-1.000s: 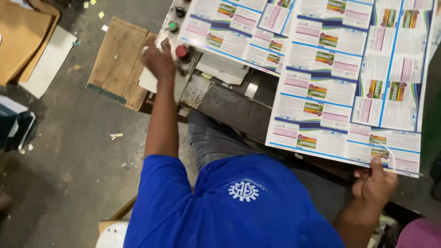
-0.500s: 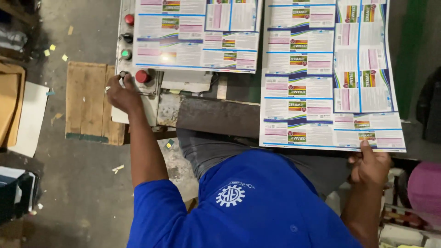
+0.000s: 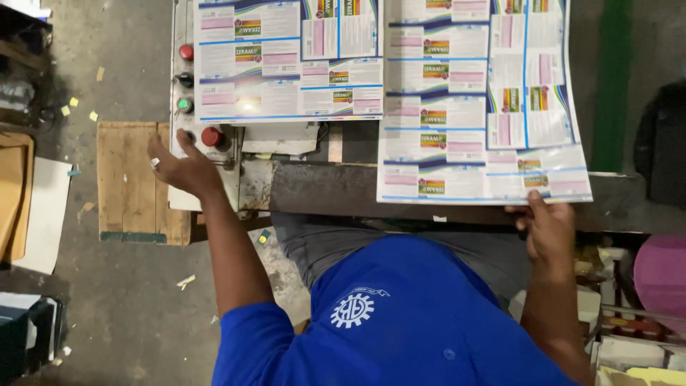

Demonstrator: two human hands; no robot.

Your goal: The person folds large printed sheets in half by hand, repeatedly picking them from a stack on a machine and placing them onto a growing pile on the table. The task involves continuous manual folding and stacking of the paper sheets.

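My left hand (image 3: 182, 166) lies open, fingers spread, on the control panel (image 3: 187, 78), just beside the red button (image 3: 211, 136). My right hand (image 3: 547, 227) pinches the near edge of the printed sheet (image 3: 480, 107), which lies flat on the machine table (image 3: 329, 187).

Two glossy printed sheets (image 3: 289, 61) (image 3: 475, 100) lie side by side on the metal machine bed (image 3: 321, 187).

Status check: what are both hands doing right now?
Left hand open at control panel, beside red button. Right hand pinching printed sheet near edge. Nothing blocking.
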